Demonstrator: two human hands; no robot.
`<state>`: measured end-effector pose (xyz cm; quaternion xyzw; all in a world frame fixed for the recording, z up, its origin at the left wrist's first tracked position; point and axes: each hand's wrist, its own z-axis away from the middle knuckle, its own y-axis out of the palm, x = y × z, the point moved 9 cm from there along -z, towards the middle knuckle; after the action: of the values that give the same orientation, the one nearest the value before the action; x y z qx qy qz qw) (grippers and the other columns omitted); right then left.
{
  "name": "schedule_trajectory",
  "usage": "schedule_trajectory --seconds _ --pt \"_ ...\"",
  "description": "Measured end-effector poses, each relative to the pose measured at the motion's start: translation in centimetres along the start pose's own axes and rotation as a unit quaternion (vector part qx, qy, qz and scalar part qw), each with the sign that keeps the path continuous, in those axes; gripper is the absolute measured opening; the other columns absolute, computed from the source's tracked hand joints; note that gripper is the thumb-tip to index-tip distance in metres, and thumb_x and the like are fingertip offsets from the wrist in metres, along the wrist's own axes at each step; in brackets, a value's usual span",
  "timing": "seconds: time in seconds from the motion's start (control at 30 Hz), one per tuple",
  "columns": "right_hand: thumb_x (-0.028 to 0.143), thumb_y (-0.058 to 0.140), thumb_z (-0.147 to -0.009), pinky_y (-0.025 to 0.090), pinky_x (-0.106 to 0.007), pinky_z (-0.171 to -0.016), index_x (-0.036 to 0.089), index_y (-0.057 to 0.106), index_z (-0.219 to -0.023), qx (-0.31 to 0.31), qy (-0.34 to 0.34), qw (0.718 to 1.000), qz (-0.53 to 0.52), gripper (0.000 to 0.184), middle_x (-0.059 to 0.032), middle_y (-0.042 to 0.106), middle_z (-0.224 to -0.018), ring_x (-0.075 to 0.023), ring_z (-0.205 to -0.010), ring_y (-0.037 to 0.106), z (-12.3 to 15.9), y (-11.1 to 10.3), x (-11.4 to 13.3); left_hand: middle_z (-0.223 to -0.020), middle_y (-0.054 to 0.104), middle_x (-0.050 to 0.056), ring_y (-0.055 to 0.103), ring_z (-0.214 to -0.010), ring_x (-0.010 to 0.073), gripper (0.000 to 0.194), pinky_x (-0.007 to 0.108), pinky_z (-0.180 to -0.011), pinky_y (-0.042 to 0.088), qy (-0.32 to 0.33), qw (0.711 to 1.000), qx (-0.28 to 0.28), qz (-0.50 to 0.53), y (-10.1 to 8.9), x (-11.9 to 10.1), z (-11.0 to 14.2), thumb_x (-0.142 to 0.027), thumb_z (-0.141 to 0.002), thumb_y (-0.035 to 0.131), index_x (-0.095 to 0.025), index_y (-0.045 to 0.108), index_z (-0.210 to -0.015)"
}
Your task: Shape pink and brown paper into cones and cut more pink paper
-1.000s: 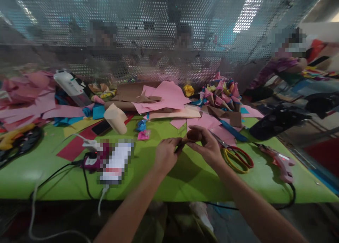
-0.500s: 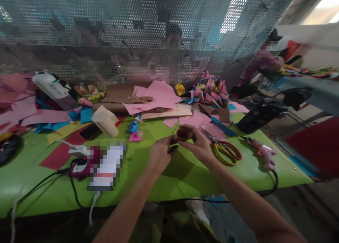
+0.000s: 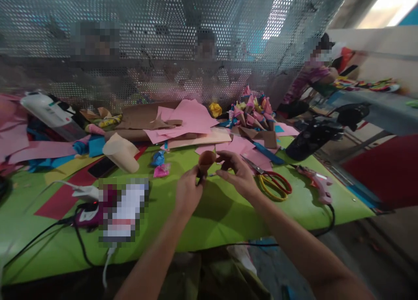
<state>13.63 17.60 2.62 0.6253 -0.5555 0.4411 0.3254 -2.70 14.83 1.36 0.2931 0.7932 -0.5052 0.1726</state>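
Note:
A small brown paper cone stands upright over the green table, its wide mouth tipped toward me. My left hand grips it low, near the narrow end. Just to the right, my right hand is off the cone, with fingers curved and apart. Scissors with red and yellow handles lie beside the right wrist. Left of the cone, a blue wrapped candy and a pink wrapped one rest on the tabletop.
A pink glue gun lies at the right, below a black bottle. Pink paper sheets and a heap of small paper cones fill the back. At left are a phone, a power strip and cables. A person sits far right.
My right hand has come off the brown cone, which now stands upright in my left hand with its mouth showing. The whole view has shifted slightly.

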Motion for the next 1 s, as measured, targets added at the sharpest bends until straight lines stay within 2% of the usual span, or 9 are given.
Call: schedule_trajectory --seconds 0.13,0.27,0.4,0.63,0.8,0.9,1.0 --pt "0.041 0.079 -0.079 0.052 -0.029 -0.070 0.025 0.063 -0.119 -0.010 0.055 0.998 -0.038 0.046 -0.0039 0.068 -0.099 -0.0141 -0.074 0.059 -0.3 -0.3 -1.2 -0.088 0.075 0.006 0.071 -0.080 0.0214 0.009 0.032 -0.073 0.053 -0.013 1.000 -0.019 0.008 -0.6 0.3 -0.1 -0.025 -0.091 0.060 -0.020 0.066 -0.096" --pt "0.042 0.082 -0.075 0.052 -0.031 -0.073 0.024 0.064 -0.117 0.030 0.048 0.998 -0.024 0.049 -0.0049 0.069 -0.104 -0.0154 -0.077 0.059 -0.1 0.8 -1.0 -0.094 0.076 0.006 0.071 -0.089 0.0231 0.019 0.034 -0.080 0.054 0.011 1.000 -0.017 -0.007 -0.4 -0.3 0.0 -0.017 -0.088 0.061 -0.021 0.065 -0.107" --pt "0.043 0.084 -0.073 0.053 -0.034 -0.079 0.023 0.063 -0.117 0.032 0.038 0.999 -0.016 0.053 -0.0057 0.070 -0.105 -0.0197 -0.087 0.063 0.1 1.3 -0.8 -0.096 0.076 0.007 0.072 -0.092 0.0242 0.027 0.035 -0.080 0.054 0.025 0.999 0.011 -0.037 0.3 -0.9 0.1 -0.012 -0.086 0.063 -0.021 0.065 -0.112" --pt "0.041 0.081 -0.075 0.054 -0.038 -0.085 0.023 0.065 -0.105 0.034 0.027 0.999 -0.018 0.038 -0.0035 0.073 -0.098 -0.0228 -0.092 0.068 -0.2 1.3 -0.5 -0.100 0.077 0.007 0.072 -0.093 0.0249 0.029 0.037 -0.081 0.056 0.023 0.996 0.076 -0.038 1.6 -1.2 0.0 -0.016 -0.087 0.064 -0.022 0.064 -0.116" --pt "0.035 0.083 -0.073 0.053 -0.038 -0.088 0.023 0.064 -0.112 0.056 -0.001 0.998 0.004 0.045 -0.0048 0.071 -0.106 -0.0240 -0.099 0.066 0.0 1.7 0.1 -0.106 0.077 0.007 0.073 -0.096 0.0235 0.034 0.035 -0.085 0.057 -0.003 0.997 0.077 -0.018 1.4 -0.8 -0.1 -0.009 -0.085 0.064 -0.022 0.066 -0.116" --pt "0.034 0.082 -0.073 0.054 -0.036 -0.080 0.023 0.060 -0.123 0.049 0.012 0.999 0.011 0.057 -0.0066 0.068 -0.110 -0.0210 -0.089 0.065 -0.2 1.7 -0.8 -0.104 0.078 0.009 0.073 -0.095 0.0253 0.030 0.036 -0.083 0.057 -0.035 0.996 0.070 -0.038 1.0 0.1 -0.3 -0.014 -0.087 0.063 -0.021 0.066 -0.116" --pt "0.032 0.077 -0.076 0.053 -0.032 -0.071 0.024 0.052 -0.133 0.005 0.034 0.999 -0.004 0.063 -0.0069 0.065 -0.112 -0.0154 -0.076 0.060 -0.6 0.6 -2.0 -0.104 0.077 0.012 0.074 -0.096 0.0271 0.030 0.037 -0.081 0.056 -0.104 0.991 0.056 -0.061 0.3 2.0 -0.7 -0.024 -0.095 0.057 -0.018 0.064 -0.123"
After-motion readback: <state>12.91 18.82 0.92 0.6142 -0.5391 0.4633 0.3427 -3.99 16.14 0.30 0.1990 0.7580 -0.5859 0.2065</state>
